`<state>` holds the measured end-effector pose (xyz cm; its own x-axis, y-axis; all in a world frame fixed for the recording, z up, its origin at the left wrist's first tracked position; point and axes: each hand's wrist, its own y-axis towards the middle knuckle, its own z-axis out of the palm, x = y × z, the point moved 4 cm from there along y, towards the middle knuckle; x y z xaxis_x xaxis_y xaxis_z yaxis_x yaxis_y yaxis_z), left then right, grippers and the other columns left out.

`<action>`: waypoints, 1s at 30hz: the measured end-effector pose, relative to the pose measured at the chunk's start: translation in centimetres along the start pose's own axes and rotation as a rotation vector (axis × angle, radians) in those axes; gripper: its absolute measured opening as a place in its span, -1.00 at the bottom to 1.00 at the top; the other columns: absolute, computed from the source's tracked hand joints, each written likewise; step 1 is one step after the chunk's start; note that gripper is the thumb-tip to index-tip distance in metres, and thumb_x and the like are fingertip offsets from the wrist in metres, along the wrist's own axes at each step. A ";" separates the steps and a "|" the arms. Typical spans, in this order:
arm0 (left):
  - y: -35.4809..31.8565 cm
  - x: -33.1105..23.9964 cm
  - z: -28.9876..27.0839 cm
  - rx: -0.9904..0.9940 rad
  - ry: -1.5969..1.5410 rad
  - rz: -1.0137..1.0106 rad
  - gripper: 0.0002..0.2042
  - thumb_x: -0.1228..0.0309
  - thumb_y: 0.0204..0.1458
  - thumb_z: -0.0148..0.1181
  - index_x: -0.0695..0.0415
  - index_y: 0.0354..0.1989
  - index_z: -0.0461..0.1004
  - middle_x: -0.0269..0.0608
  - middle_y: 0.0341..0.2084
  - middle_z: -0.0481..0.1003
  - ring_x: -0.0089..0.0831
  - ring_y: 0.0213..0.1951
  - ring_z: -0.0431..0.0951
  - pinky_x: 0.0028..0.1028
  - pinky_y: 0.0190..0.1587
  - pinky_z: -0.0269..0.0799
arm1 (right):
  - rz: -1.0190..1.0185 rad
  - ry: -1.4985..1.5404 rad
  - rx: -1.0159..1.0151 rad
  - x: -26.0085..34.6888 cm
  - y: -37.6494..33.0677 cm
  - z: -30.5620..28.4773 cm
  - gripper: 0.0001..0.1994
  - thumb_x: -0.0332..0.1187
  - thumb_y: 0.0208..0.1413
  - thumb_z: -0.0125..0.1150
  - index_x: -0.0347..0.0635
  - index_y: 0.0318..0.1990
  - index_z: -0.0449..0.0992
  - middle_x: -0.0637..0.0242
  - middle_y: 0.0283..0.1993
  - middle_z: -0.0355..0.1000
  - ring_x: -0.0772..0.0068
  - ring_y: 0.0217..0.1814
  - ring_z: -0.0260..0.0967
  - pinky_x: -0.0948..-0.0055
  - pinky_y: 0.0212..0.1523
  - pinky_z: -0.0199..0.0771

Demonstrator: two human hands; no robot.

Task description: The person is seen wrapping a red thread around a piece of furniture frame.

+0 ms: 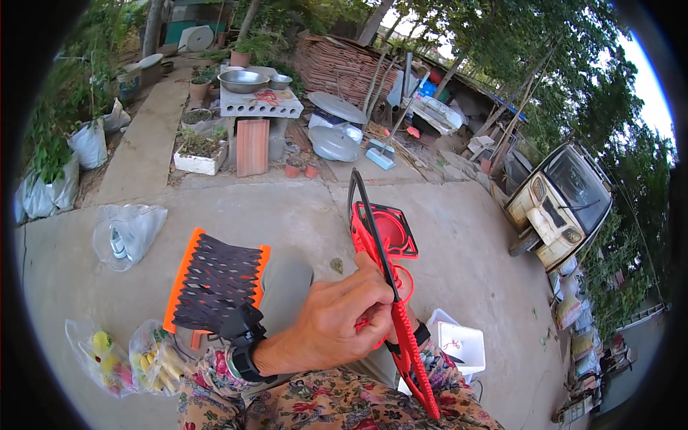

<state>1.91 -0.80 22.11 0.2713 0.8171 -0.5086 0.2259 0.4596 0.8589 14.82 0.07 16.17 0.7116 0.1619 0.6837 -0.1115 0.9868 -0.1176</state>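
My left hand is closed around red plastic strips at the base of a red woven frame, which stands up in front of me. A black strip and a red notched strip run through the grip. My right hand is almost wholly hidden behind the left hand. Only its wrist with a black band shows, so I cannot tell what it holds. An orange-edged black woven panel lies to the left of my hands.
Two clear bags of small coloured items lie at lower left, and another bag beyond them. A white box sits by my right arm. Further off are a concrete bench with metal bowls, planters and a small truck.
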 end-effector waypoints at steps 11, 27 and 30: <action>-0.7 0.6 -1.4 -0.159 0.003 -0.126 -0.84 0.76 -0.23 0.12 0.28 -0.44 0.39 -0.19 -0.51 0.46 -0.58 -0.54 0.44 -0.59 -0.54 0.32 | 0.094 0.058 0.270 0.2 2.5 -0.2 -0.79 -0.24 0.18 0.03 -0.23 -0.31 0.34 0.40 -0.47 0.27 0.58 -0.53 0.23 0.51 -0.52 0.31; -1.8 11.8 -4.2 -0.431 -0.739 -1.056 -0.97 0.54 0.03 0.09 0.22 -0.37 0.43 -0.24 -0.50 0.51 -0.61 -0.57 0.48 -0.61 -0.60 0.30 | 0.198 -0.106 0.164 1.7 8.0 2.2 -0.80 -0.22 0.18 0.08 -0.14 -0.37 0.41 0.52 -0.70 0.16 0.60 -0.75 0.09 0.57 -0.72 0.10; -3.1 12.5 -5.6 -0.414 -0.698 -1.093 -0.90 0.46 0.07 0.13 0.23 -0.30 0.45 -0.20 -0.44 0.53 -0.55 -0.46 0.53 -0.55 -0.44 0.42 | 0.142 -0.110 0.109 1.9 8.5 1.3 -0.81 -0.24 0.18 0.08 -0.14 -0.36 0.42 0.51 -0.67 0.18 0.60 -0.75 0.11 0.59 -0.72 0.10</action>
<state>-0.69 9.94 13.39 0.5770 -0.3159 -0.7532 0.3672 0.9241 -0.1063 14.36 8.79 17.43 0.6043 0.2934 0.7408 -0.2842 0.9480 -0.1437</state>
